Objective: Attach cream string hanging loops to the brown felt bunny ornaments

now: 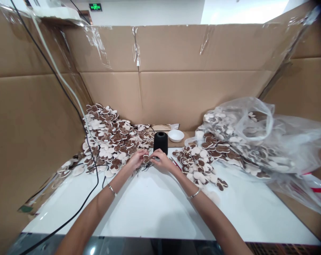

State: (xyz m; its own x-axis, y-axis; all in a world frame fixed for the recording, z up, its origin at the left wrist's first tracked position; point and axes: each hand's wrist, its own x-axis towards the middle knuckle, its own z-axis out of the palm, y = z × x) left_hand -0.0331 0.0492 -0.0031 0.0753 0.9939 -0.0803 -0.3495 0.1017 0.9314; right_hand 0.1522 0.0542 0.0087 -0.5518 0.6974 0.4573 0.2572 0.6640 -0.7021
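Observation:
Over the middle of the white table, my left hand (pixel 138 158) is closed on a small brown and white plush patch (pixel 146 159). My right hand (pixel 160 160) meets it from the other side, fingers pinched at the patch's edge; whether a thread lies between them is too small to tell. Dark loose threads (pixel 144 167) lie just below the hands. Right behind my right hand stands a black thread cone (pixel 160 141). To the right of the hands is a pile of brown and white patches (pixel 199 164), some with pale bows.
A big heap of patches (pixel 109 134) rises at the left. A clear plastic bag (pixel 256 138) spills more at the right. A white bowl (pixel 176 135) sits behind the cone. Cardboard walls (pixel 176 88) enclose the table (pixel 149 212); a black cable (pixel 92 187) crosses its left side.

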